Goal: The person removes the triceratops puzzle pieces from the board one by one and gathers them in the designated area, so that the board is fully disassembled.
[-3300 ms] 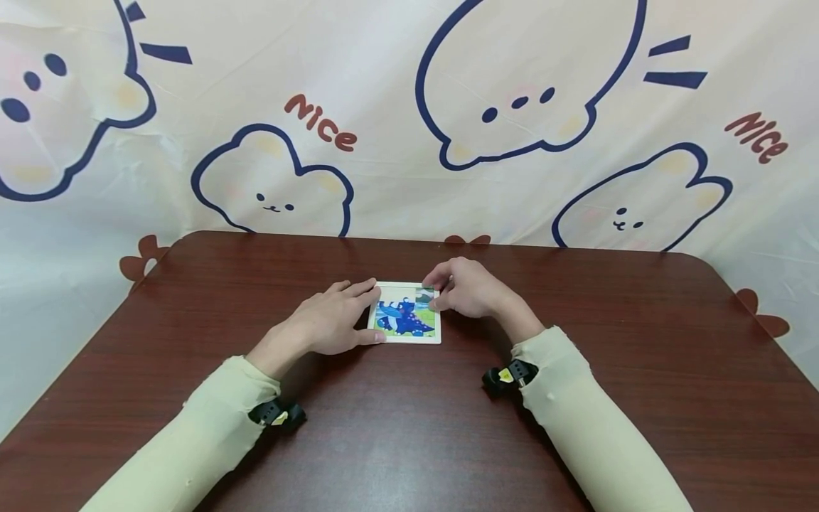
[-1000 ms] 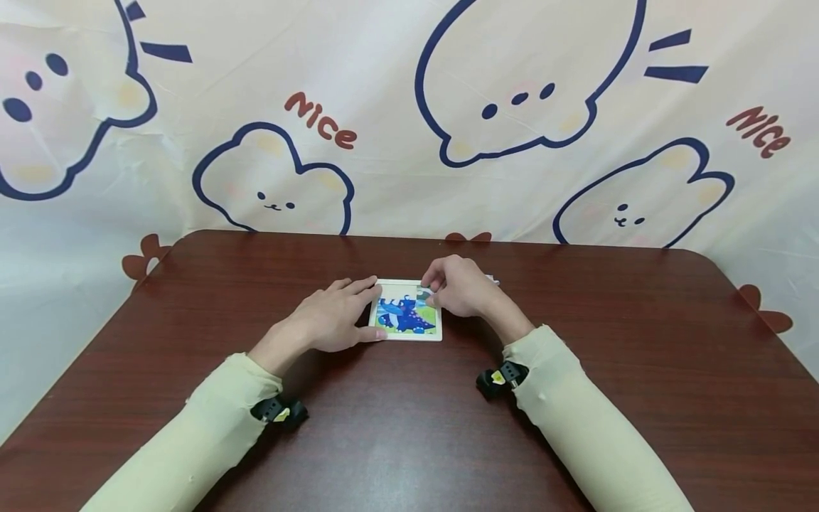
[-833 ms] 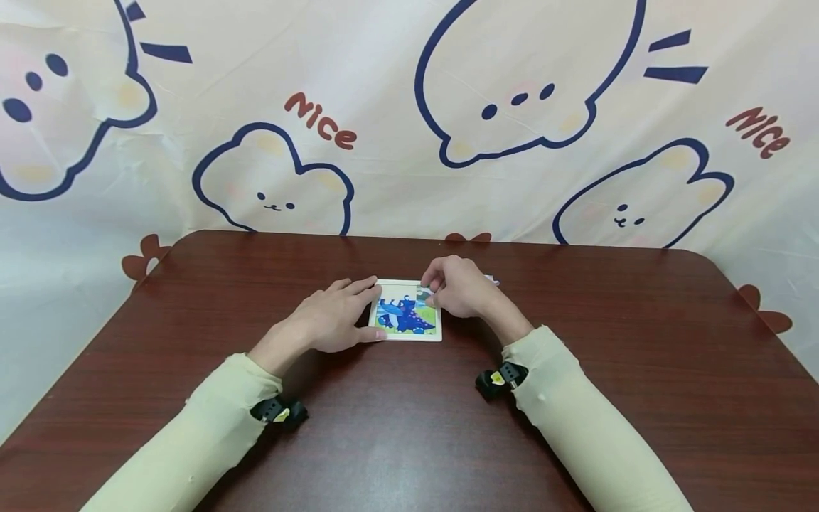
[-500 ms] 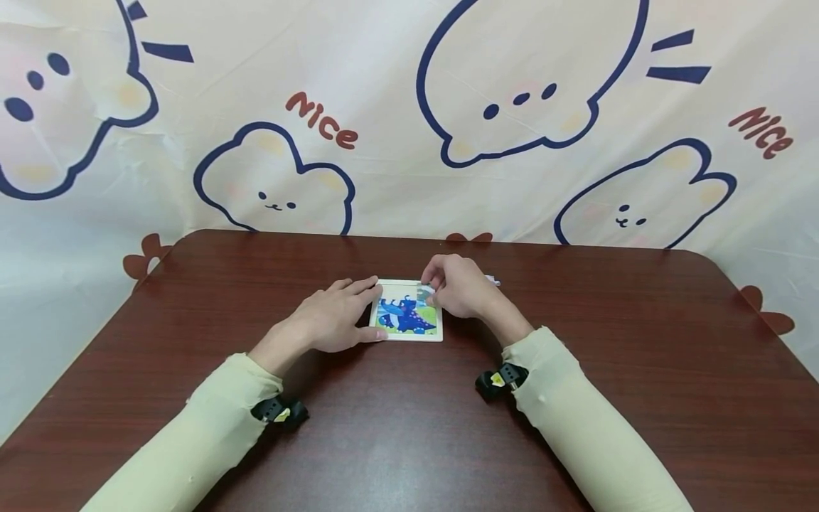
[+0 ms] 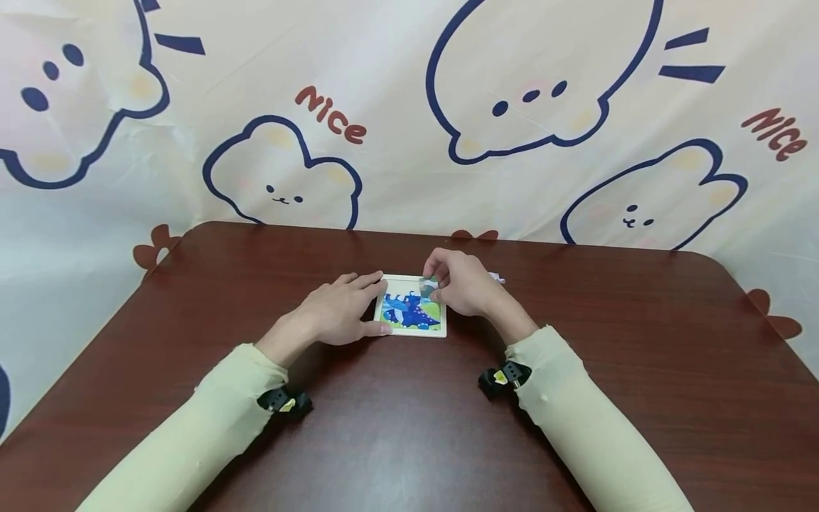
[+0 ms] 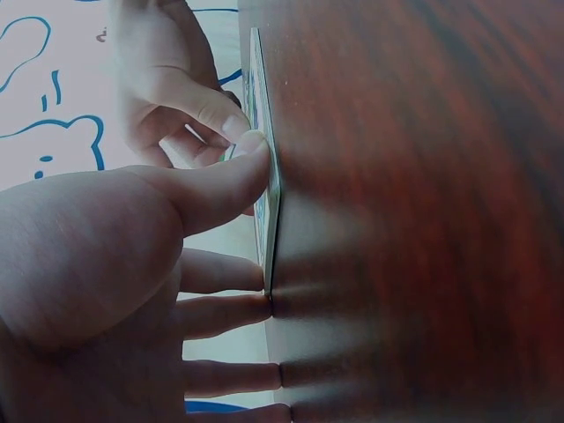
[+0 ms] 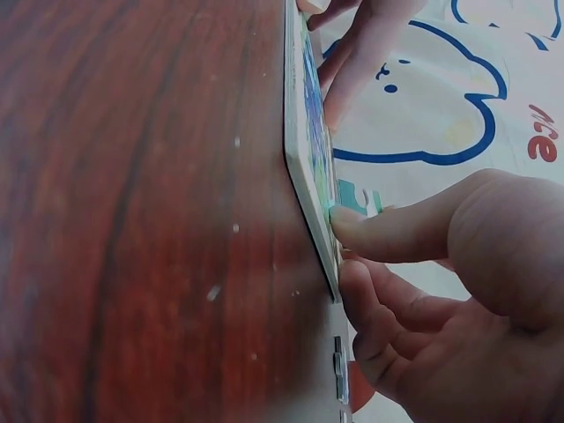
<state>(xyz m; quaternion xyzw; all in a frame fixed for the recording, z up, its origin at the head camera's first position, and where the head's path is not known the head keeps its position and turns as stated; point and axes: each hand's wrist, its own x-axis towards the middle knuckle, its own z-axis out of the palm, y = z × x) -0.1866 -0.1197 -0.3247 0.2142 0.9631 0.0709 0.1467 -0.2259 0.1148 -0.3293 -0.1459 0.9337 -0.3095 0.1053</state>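
Observation:
A white-framed jigsaw puzzle (image 5: 412, 332) with a blue dinosaur picture lies flat on the table. My left hand (image 5: 335, 313) rests along its left side, fingers straight; the thumb (image 6: 238, 172) presses the near left corner. At the far right corner my right hand (image 5: 466, 284) pinches a small green-and-grey puzzle piece (image 5: 428, 287) between thumb and fingers. In the right wrist view that puzzle piece (image 7: 354, 197) stands up at a tilt from the puzzle's surface; its lower edge is hidden by the thumb. A blank pale strip of the board (image 5: 402, 284) shows along the far side.
Just behind the right hand lie small loose pieces (image 5: 497, 278), partly hidden; in the right wrist view loose pieces (image 7: 341, 368) lie flat beside the puzzle. The dark brown table (image 5: 397, 427) ends at a printed curtain (image 5: 397, 121) behind.
My right hand has shifted slightly left since the oldest frame, uncovering the loose pieces behind it. The pinched puzzle piece now looks more tilted up. My left hand stays on the puzzle; the head view shifted slightly.

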